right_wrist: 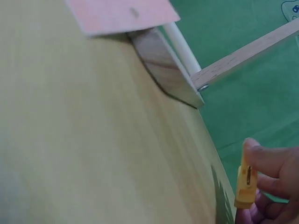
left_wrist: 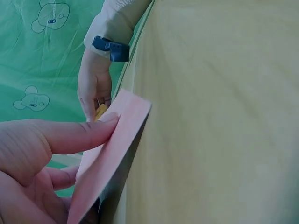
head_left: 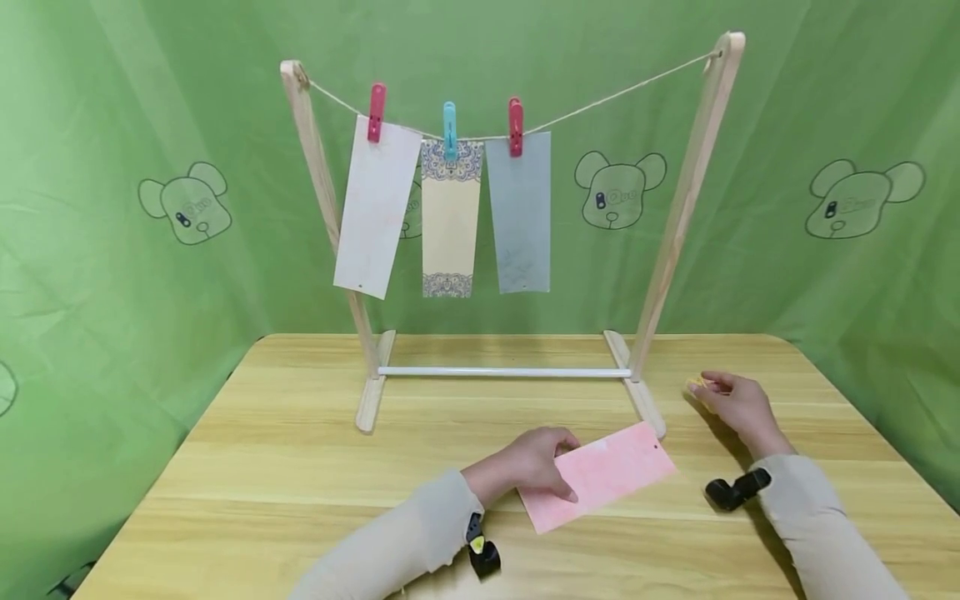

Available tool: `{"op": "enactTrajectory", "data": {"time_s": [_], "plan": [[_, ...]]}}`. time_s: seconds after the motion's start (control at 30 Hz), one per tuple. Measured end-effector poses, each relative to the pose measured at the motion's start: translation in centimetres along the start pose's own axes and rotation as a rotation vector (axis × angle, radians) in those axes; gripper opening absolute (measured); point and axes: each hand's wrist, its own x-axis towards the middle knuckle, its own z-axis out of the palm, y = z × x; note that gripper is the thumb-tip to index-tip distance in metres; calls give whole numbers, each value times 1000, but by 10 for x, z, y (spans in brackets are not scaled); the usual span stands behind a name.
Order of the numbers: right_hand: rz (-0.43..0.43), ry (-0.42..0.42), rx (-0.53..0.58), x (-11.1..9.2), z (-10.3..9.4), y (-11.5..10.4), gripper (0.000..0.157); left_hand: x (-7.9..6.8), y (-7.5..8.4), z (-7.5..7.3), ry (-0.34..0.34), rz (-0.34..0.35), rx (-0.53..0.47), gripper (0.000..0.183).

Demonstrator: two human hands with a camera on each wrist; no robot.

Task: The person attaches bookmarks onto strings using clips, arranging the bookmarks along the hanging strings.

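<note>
My left hand (head_left: 534,460) pinches a pink card (head_left: 611,467) near its left end, thumb on top and fingers beneath. A small dark hole shows at the card's far right corner. In the left wrist view the thumb lies across the pink card (left_wrist: 114,140). Farther right, my right hand (head_left: 738,407) holds a yellow clothespin (right_wrist: 246,183) between thumb and fingers, just above the table. Ahead, a white card (head_left: 378,208), a patterned cream card (head_left: 448,221) and a grey-blue card (head_left: 522,221) hang side by side, each from one clothespin.
A string (head_left: 622,93) sags between two wooden posts (head_left: 686,208) of a stand, joined low down by a white rod (head_left: 502,372). The stand's right foot (head_left: 636,396) is close behind the pink card. Green cloth (head_left: 480,50) surrounds the wooden table (head_left: 247,467).
</note>
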Motion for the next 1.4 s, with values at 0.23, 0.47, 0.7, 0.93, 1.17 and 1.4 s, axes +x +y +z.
{"op": "enactTrajectory", "data": {"time_s": [0.23,0.47,0.7,0.93,1.17,1.4], "plan": [[-42,20,99,1,-2,-9,59,1,-6,-2,-2,-13,-124,37],[-22,56,189,2,-9,-27,64,2,-11,-7,6,-2,-250,17],[-81,105,398,-4,-23,-48,34,4,-12,-9,54,-17,-317,8],[-108,12,352,-11,-33,-72,31,5,-13,-10,46,-38,-381,6],[-157,-70,330,-7,-33,-95,38,5,-14,-18,58,-55,-359,5],[-214,-106,351,-2,-34,-118,34,5,-15,-30,65,-55,-439,5]]}}
